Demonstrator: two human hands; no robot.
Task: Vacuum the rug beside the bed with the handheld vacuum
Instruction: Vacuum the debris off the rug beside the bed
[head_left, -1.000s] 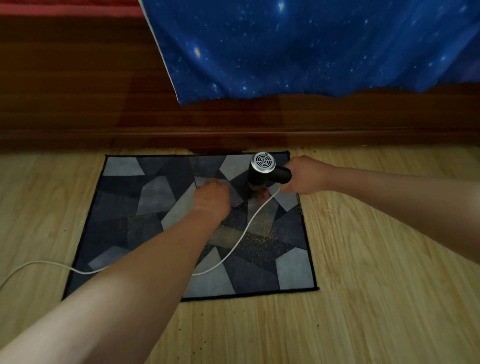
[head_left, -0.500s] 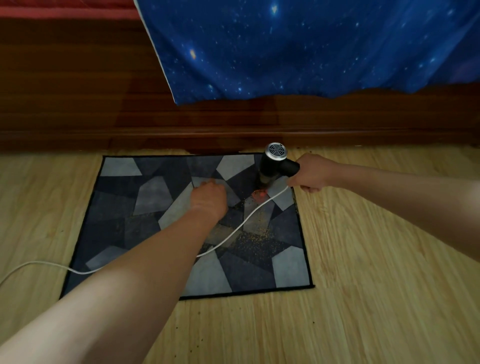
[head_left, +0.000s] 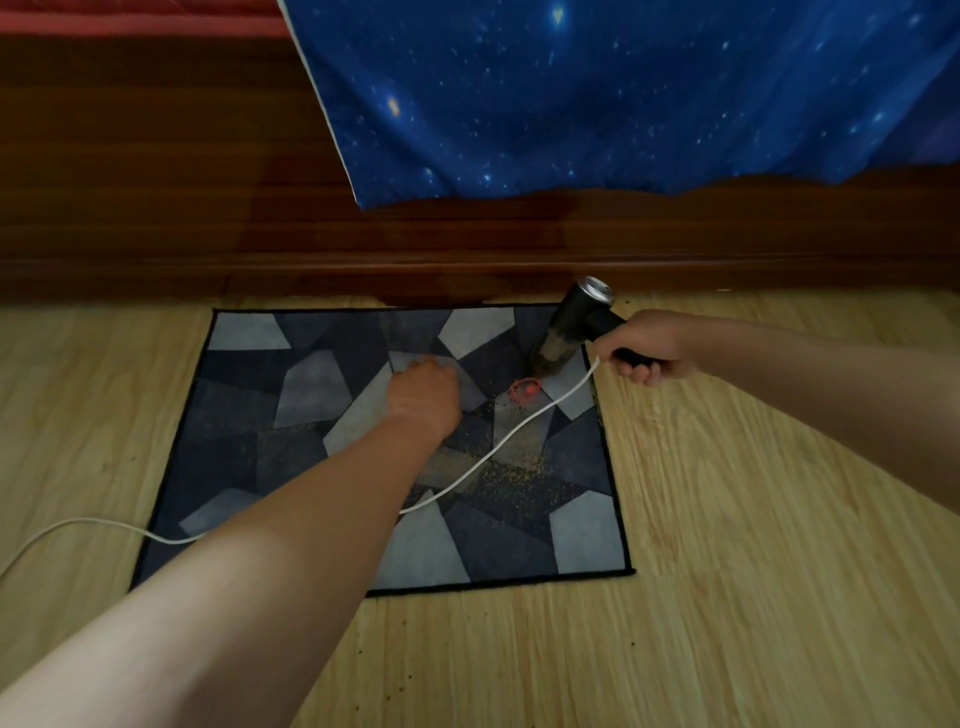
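Clutching handheld vacuum (head_left: 569, 330) in right hand (head_left: 652, 345), tilting it over patchwork rug (head_left: 249, 415); left hand (head_left: 423, 397) resting on rug, grip impossible to tell.

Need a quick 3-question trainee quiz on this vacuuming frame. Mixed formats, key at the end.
1. True or false: the right hand holds the handheld vacuum.
2. The left hand rests on: A) the rug B) bare floor C) the bed.
3. Fill in: the white cord leaves the view at its ___ edge.
Key: 1 true; 2 A; 3 left.
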